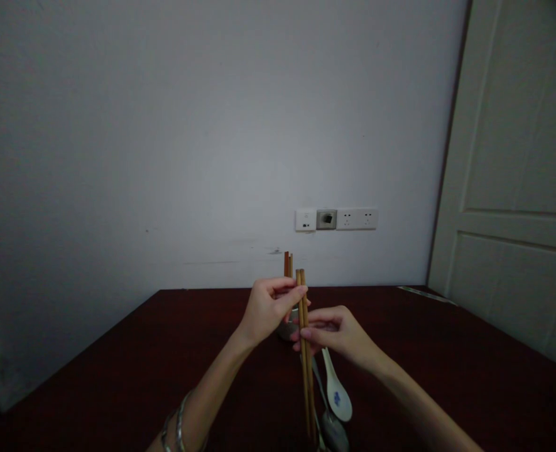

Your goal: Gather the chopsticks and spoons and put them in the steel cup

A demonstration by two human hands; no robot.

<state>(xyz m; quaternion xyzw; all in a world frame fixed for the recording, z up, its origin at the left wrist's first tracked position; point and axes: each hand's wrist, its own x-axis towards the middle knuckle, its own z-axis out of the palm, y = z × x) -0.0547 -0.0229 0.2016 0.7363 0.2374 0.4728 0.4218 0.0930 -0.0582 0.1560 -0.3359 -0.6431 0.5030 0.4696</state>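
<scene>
A pair of light wooden chopsticks (pixel 305 364) stands nearly upright between my hands, side by side. My left hand (pixel 271 306) pinches them near the top, and my right hand (pixel 332 333) grips them lower down. Behind my fingers is a container (pixel 286 329), mostly hidden, with other chopsticks (pixel 286 263) rising above my left hand, one of them redder. On the table just below my right hand lie a white soup spoon (pixel 338 392) with a blue mark and a metal spoon (pixel 334 432), partly cut off by the frame's bottom edge.
The dark red table (pixel 188 351) reaches back to a pale wall with a row of sockets (pixel 346 219). A pale panelled door (pixel 517 188) stands at the right. A thin strip (pixel 426 294) lies at the table's back right edge.
</scene>
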